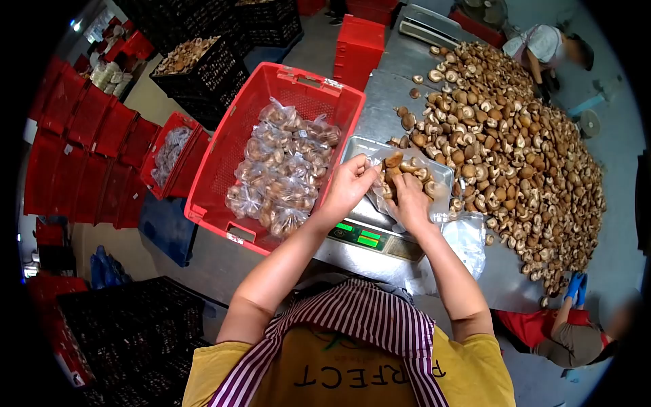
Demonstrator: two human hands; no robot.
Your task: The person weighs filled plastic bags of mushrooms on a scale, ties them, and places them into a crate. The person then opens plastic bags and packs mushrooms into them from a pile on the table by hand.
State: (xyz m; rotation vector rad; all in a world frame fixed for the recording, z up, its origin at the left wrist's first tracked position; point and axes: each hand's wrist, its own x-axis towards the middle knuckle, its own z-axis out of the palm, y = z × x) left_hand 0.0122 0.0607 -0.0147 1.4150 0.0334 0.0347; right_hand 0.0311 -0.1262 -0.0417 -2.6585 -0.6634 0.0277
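Observation:
My left hand (351, 184) is closed in a pinch on the rim of a clear plastic bag (441, 203). Shiitake mushrooms (393, 161) fill the bag, which lies in a metal tray (445, 173) on a digital scale (400, 247) with green lit displays. My right hand (410, 202) reaches over the bag's mouth, its fingers stretched out and touching the mushrooms; the fingertips are partly hidden among them. To the right of the scale are more clear plastic bags (466, 244).
A large heap of loose shiitake (502, 149) covers the metal table's right side. Left of the scale stands a red crate (271, 76) with several filled bags (278, 169). Stacked red crates (81, 149) stand farther left. Two people (546, 44) work around the table.

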